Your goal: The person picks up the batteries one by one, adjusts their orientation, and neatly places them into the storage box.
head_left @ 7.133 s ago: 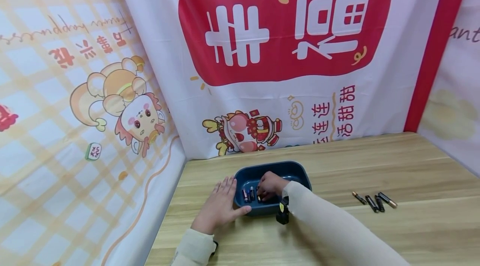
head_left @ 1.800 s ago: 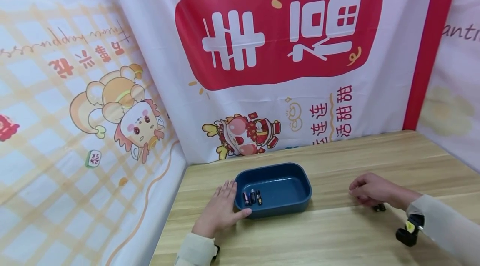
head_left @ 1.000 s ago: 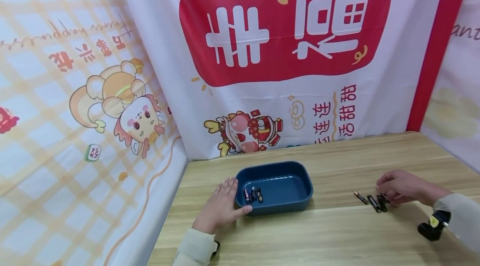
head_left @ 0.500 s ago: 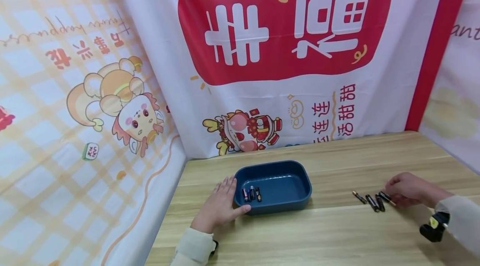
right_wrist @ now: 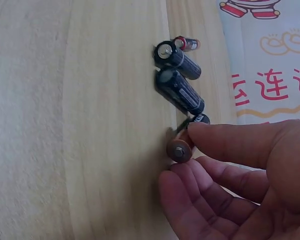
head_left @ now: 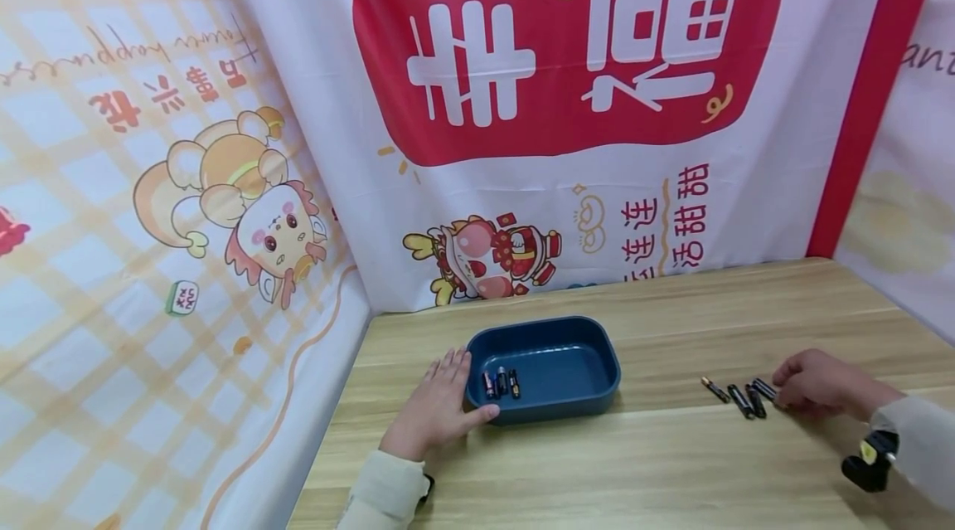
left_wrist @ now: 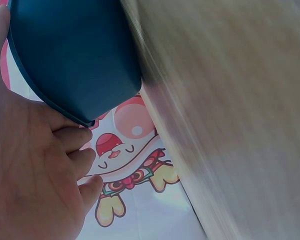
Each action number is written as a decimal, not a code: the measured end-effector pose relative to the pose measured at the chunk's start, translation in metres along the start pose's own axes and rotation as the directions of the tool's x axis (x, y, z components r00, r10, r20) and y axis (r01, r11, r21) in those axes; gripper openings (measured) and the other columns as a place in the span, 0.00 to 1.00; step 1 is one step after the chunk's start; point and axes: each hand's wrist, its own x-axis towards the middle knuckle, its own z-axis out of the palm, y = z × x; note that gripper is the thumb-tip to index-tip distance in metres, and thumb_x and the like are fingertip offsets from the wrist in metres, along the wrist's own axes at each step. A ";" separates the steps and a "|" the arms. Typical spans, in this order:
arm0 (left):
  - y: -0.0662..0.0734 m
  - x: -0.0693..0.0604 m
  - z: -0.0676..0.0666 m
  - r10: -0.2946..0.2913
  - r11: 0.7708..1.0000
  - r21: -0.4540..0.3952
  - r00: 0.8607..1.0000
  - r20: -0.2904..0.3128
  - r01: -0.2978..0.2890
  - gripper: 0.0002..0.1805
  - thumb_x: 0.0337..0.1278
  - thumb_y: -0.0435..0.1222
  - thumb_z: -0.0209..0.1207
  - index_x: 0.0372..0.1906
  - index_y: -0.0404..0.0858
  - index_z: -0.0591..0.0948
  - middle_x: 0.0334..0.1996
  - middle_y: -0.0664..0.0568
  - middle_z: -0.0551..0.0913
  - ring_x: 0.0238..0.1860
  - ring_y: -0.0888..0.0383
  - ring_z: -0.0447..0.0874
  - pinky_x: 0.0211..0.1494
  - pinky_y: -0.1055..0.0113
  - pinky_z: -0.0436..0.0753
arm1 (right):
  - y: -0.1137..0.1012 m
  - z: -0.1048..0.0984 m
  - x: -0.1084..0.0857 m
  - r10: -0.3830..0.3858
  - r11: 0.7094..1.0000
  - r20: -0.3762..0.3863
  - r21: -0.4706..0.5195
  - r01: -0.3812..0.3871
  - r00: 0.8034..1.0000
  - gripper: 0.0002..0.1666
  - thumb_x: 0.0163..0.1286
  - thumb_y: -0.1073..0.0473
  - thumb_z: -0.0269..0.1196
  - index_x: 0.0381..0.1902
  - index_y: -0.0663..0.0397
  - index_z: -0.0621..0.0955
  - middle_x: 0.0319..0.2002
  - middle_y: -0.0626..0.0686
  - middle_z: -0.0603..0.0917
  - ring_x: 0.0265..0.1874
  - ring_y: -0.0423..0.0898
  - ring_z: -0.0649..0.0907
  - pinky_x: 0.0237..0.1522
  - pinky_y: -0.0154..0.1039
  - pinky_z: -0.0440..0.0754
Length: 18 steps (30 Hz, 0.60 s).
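In the head view, a dark blue box [head_left: 552, 410] stands on the wooden table with three small batteries [head_left: 501, 382] lying side by side at its left end. My left hand [head_left: 435, 410] rests against that end, fingers along the left rim and thumb at the front wall. On the right, my right hand [head_left: 824, 385] pinches a black battery with a copper end [right_wrist: 181, 149] between thumb and fingers, low at the tabletop. Beside it lie two black batteries [right_wrist: 180, 90] and, farther left, a thinner copper-tipped battery [head_left: 714, 389].
The wooden table [head_left: 634, 472] meets a printed cloth [head_left: 567, 206] hung behind it. Another printed cloth [head_left: 186, 331] closes the left side. Bare tabletop lies between the box and the loose batteries.
My right hand has gone from inside the box to the loose batteries at the right, lately shifting slightly right to the copper-ended one. My left hand has stayed against the box.
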 end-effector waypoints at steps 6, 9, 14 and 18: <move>0.000 0.000 -0.001 0.005 1.000 -0.005 1.000 -0.003 -0.005 0.58 0.55 0.74 0.41 0.77 0.36 0.50 0.77 0.45 0.48 0.76 0.47 0.41 0.74 0.48 0.46 | -0.003 0.006 0.003 -0.015 1.000 -0.029 -0.027 0.014 0.999 0.16 0.58 0.67 0.67 0.42 0.71 0.79 0.26 0.52 0.78 0.26 0.47 0.78 0.30 0.43 0.82; -0.001 0.000 0.000 0.001 1.000 -0.009 1.000 0.002 -0.001 0.58 0.54 0.75 0.42 0.77 0.36 0.50 0.77 0.45 0.48 0.76 0.47 0.41 0.74 0.47 0.47 | -0.005 0.008 0.006 -0.027 0.999 -0.037 -0.041 0.026 0.999 0.14 0.57 0.67 0.66 0.41 0.70 0.79 0.24 0.51 0.78 0.25 0.47 0.79 0.29 0.42 0.82; -0.001 0.000 0.001 0.002 1.000 -0.016 1.000 0.004 -0.002 0.58 0.54 0.75 0.42 0.77 0.36 0.50 0.77 0.45 0.48 0.76 0.47 0.41 0.74 0.48 0.47 | -0.009 0.012 0.010 -0.054 0.997 -0.035 -0.051 0.053 0.998 0.09 0.57 0.70 0.65 0.37 0.67 0.79 0.22 0.51 0.77 0.23 0.47 0.79 0.26 0.42 0.80; -0.001 0.001 0.000 0.015 1.000 -0.012 1.000 -0.007 -0.015 0.58 0.55 0.74 0.41 0.77 0.35 0.50 0.76 0.44 0.49 0.76 0.46 0.42 0.74 0.47 0.48 | -0.012 0.014 0.012 -0.060 0.996 -0.048 -0.066 0.057 0.997 0.08 0.56 0.71 0.63 0.36 0.66 0.79 0.23 0.51 0.77 0.24 0.47 0.78 0.26 0.42 0.80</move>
